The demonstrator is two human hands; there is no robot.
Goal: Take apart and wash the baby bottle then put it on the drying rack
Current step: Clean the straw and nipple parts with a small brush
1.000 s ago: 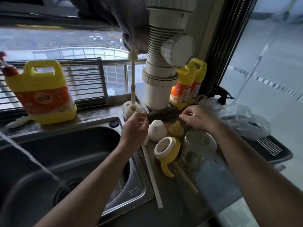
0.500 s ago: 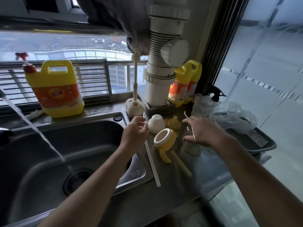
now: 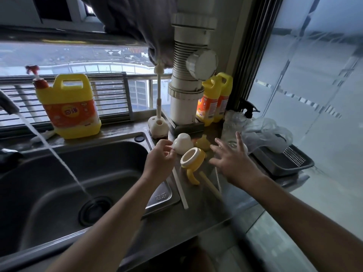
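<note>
The baby bottle lies in pieces on the steel counter right of the sink. A white cap [image 3: 181, 143] stands beside a yellow teat part [image 3: 203, 143]. The yellow handled collar [image 3: 193, 160] with its white ring lies in front of them. A white straw [image 3: 179, 186] and a cream tube [image 3: 210, 186] lie alongside. My left hand [image 3: 160, 160] hovers with curled fingertips against the cap; I see nothing in them. My right hand [image 3: 232, 160] is spread flat above the counter and partly hides a clear bottle body [image 3: 233, 143]. A thin rod [image 3: 217, 178] lies under it.
Water streams from the tap [image 3: 8, 105] into the steel sink [image 3: 59, 173]. A big yellow detergent jug [image 3: 68, 107] and a brush stand [image 3: 158, 125] sit on the sill. A dark perforated tray [image 3: 286, 160] with a plastic bag [image 3: 267, 134] stands at the right, by a white pipe [image 3: 185, 91].
My right hand has let go of the thin rod and spread its fingers above the counter. The view has pulled back and leftwards. My left hand has stayed by the cap.
</note>
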